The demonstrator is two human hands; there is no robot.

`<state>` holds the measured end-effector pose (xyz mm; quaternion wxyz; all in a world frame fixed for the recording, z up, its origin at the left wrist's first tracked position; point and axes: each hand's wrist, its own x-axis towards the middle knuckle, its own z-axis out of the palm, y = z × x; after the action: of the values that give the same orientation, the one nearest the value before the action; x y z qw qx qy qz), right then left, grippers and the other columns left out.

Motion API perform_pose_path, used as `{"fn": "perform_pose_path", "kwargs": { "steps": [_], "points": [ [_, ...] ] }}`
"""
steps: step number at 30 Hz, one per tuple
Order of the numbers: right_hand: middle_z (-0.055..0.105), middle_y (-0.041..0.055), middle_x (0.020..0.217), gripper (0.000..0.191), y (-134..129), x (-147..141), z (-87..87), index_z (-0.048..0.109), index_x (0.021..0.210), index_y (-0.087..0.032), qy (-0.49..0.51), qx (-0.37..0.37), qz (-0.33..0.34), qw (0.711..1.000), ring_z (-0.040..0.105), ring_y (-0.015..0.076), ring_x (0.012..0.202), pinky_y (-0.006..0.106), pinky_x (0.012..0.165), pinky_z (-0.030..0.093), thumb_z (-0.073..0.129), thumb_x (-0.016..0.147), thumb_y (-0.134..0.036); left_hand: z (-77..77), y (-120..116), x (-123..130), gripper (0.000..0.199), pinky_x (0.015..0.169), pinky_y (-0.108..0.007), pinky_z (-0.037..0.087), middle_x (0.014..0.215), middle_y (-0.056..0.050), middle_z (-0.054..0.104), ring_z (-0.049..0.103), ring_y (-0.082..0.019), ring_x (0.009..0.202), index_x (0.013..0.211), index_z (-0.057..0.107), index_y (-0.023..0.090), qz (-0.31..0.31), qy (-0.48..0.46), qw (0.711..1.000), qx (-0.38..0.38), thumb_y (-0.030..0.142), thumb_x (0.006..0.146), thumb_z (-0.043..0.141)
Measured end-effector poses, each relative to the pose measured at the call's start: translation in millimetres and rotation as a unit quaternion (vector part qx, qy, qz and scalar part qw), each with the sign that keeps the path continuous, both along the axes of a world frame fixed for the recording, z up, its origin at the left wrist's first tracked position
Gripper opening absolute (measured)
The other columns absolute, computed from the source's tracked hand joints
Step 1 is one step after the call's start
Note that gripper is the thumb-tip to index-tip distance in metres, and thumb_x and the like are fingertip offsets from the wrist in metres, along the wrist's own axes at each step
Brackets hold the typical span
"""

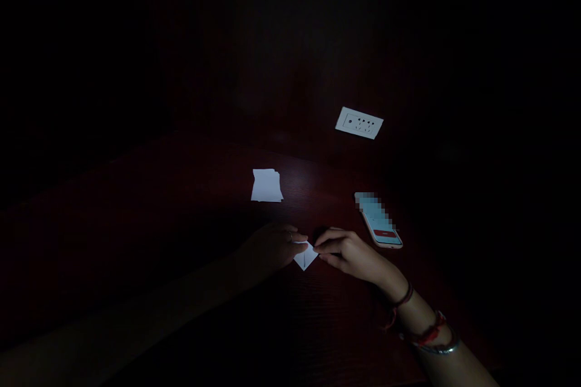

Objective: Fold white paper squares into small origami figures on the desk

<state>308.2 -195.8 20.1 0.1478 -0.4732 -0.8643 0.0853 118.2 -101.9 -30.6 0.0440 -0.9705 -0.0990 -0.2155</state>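
A small folded white paper (305, 258) lies on the dark red table, one corner pointing toward me. My left hand (278, 246), in deep shadow and with a ring on one finger, has its fingertips closed on the paper's left and upper part. From the right, my right hand (342, 249) pinches the paper's right corner between thumb and fingers. The paper's upper edge is partly hidden under my left fingers. Red cords and a silver bangle circle my right wrist and forearm.
A small stack of white paper sheets (267, 185) lies beyond my hands. To the right rests a lit phone (381, 222) in a pale case. A white socket plate (359, 123) is on the dark wall behind. The surroundings are very dark.
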Motion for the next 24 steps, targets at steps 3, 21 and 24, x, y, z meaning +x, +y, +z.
{"fn": "perform_pose_path", "kwargs": {
  "steps": [3,21,24],
  "points": [
    [0.056,0.0044,0.098,0.021,-3.6,-3.1,4.9,0.060,0.096,-0.016,-0.034,0.002,0.000,0.999,0.051,0.0133,0.090,0.024,0.083,0.041,0.047,0.080,-0.015,1.3,-0.6,0.1,0.020,0.077,-0.031,0.040,0.103,0.001,0.059,0.052,-0.019,0.095,0.096,0.058,0.023,-0.005,-0.002,1.000,-0.004,0.016,0.080,0.051],
    [0.055,0.0035,0.098,0.027,-11.8,0.9,13.2,0.060,0.100,-0.018,-0.066,-0.029,-0.040,0.997,0.052,0.0129,0.088,0.024,0.080,0.041,0.044,0.079,-0.013,16.1,-22.7,-21.3,0.033,0.088,-0.037,0.031,0.130,-0.004,0.036,0.034,-0.024,0.116,0.118,0.041,0.021,-0.004,0.074,0.997,-0.014,0.019,0.085,0.039],
    [0.053,0.0041,0.102,0.031,-10.6,0.2,9.4,0.055,0.109,-0.020,-0.057,-0.007,-0.053,0.997,0.051,0.0140,0.091,0.025,0.081,0.041,0.044,0.080,-0.016,15.6,-24.2,-24.3,0.035,0.092,-0.039,0.027,0.132,-0.005,0.033,0.030,-0.025,0.118,0.120,0.040,0.022,-0.021,0.070,0.997,-0.015,0.024,0.085,0.040]
  ]
}}
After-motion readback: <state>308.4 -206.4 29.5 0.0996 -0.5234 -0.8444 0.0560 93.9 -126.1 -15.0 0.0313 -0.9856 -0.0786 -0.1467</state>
